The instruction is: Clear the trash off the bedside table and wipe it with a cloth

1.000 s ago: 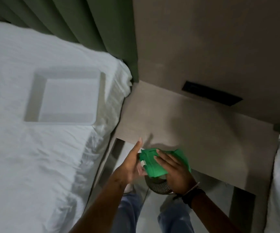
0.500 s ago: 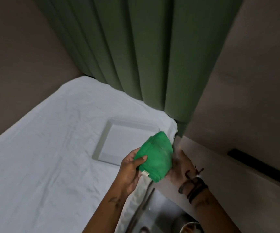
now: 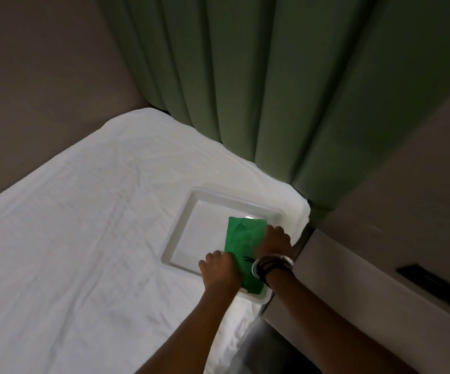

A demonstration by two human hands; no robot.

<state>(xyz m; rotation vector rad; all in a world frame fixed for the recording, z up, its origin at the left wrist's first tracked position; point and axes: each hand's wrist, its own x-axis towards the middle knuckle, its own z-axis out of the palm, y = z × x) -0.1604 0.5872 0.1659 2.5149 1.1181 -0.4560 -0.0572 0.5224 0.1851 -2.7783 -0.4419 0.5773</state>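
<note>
Cloth: the folded bright green cloth point(image 3: 242, 248) now lies in the shallow white rectangular plastic tray point(image 3: 188, 211) on the white-sheeted bed point(image 3: 83, 225); half a second ago it was held up in the air, near the tray.
Hands: the left hand point(image 3: 219, 271) and right hand point(image 3: 275, 240) rest curled at the cloth's edges; whether they pinch or only press it, I cannot tell.
Tabletop: the grey bedside tabletop point(image 3: 334, 263) sits right of the tray, seemingly bare.
Meaning: wiping looks finished, cloth put away.
View: a second ago the tabletop filled it; now the bed does.
</note>
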